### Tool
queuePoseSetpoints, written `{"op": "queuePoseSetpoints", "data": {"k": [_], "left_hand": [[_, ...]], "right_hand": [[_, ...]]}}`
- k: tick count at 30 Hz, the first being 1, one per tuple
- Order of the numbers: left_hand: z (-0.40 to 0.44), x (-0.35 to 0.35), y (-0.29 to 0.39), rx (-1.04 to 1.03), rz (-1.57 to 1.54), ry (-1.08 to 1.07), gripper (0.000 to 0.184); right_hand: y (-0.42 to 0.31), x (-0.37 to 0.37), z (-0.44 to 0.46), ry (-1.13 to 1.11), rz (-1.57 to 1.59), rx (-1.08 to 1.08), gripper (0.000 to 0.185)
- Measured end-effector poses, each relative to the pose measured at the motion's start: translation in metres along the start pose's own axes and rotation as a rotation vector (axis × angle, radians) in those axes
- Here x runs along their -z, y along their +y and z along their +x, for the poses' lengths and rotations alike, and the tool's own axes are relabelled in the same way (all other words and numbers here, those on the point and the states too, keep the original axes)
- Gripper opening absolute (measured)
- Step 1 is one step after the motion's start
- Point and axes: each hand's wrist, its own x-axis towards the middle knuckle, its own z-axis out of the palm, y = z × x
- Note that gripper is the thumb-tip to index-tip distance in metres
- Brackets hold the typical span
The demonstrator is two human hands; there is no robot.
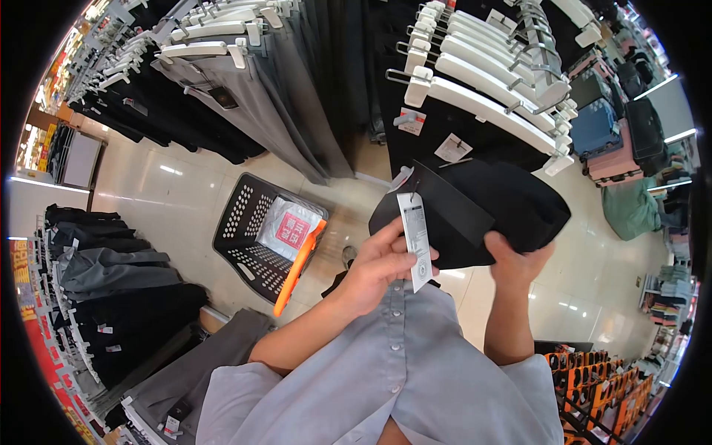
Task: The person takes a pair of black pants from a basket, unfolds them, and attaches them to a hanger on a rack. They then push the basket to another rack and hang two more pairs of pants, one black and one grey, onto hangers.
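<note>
My right hand [517, 259] grips the lower right edge of a bunched black garment [530, 204], thumb on top, in front of my chest. A stiff, dark, band-like strip [456, 208] lies across the cloth; whether it is a waistband or a card is unclear. From the garment's left side hangs a long white tag [417, 241] with small print and a round mark. My left hand [382, 263] pinches this tag between thumb and fingers. Part of the garment's underside is hidden.
Left of me on the tiled floor stands a black shopping basket [256, 285] with an orange handle [298, 271] and a silver package [285, 228] inside. Racks of grey trousers [256, 96] and white hangers [482, 111] stand ahead. Suitcases [595, 127] are at the far right.
</note>
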Motion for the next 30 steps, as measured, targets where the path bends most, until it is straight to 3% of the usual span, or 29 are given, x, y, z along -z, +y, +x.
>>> {"op": "queuePoseSetpoints", "data": {"k": [4, 6, 10, 12, 13, 16, 18, 19, 21, 24, 26, 29, 30], "left_hand": [[0.012, 0.053, -0.026, 0.059, 0.084, -0.129, 0.053], [0.017, 0.067, -0.032, 0.134, 0.117, -0.106, 0.059], [0.031, 0.088, -0.034, 0.092, 0.363, -0.058, 0.067], [0.041, 0.087, -0.02, 0.015, 0.397, 0.013, 0.067], [0.047, 0.083, -0.011, -0.086, 0.461, 0.03, 0.076], [0.075, 0.064, -0.001, -0.368, 0.351, -0.065, 0.089], [0.091, 0.06, 0.01, -0.294, 0.096, -0.188, 0.097], [0.098, 0.056, 0.012, -0.252, -0.031, -0.256, 0.101], [0.102, 0.064, 0.012, -0.131, -0.055, -0.29, 0.097], [0.1, 0.085, -0.005, -0.114, 0.038, -0.306, 0.094], [0.082, 0.073, 0.001, -0.156, 0.022, -0.257, 0.083], [0.062, 0.07, 0.009, -0.191, 0.486, 0.031, 0.066], [0.056, 0.067, 0.017, -0.255, 0.509, 0.091, 0.058]], "right_hand": [[-0.018, 0.052, 0.019, 0.007, -0.086, 0.094, 0.092], [-0.033, 0.08, 0.031, -0.246, -0.071, 0.305, 0.066], [-0.059, 0.096, 0.037, -0.17, -0.005, 0.264, 0.051], [-0.074, 0.097, 0.044, -0.225, -0.004, 0.236, 0.049], [-0.083, 0.096, 0.048, -0.291, -0.021, 0.219, 0.049], [-0.124, 0.064, 0.079, -0.723, -0.188, 0.147, 0.046], [-0.128, 0.038, 0.07, -0.607, -0.32, 0.17, 0.041], [-0.121, 0.02, 0.049, -0.342, -0.39, 0.22, 0.037], [-0.113, 0.032, 0.05, -0.292, -0.32, 0.187, 0.043], [-0.107, 0.075, 0.071, -0.489, -0.558, 0.212, 0.04], [-0.096, 0.082, 0.065, -0.38, -0.412, 0.116, 0.039], [-0.079, 0.09, 0.061, -0.281, -0.294, -0.037, 0.042], [-0.071, 0.095, 0.06, -0.288, -0.254, -0.058, 0.044]]}}
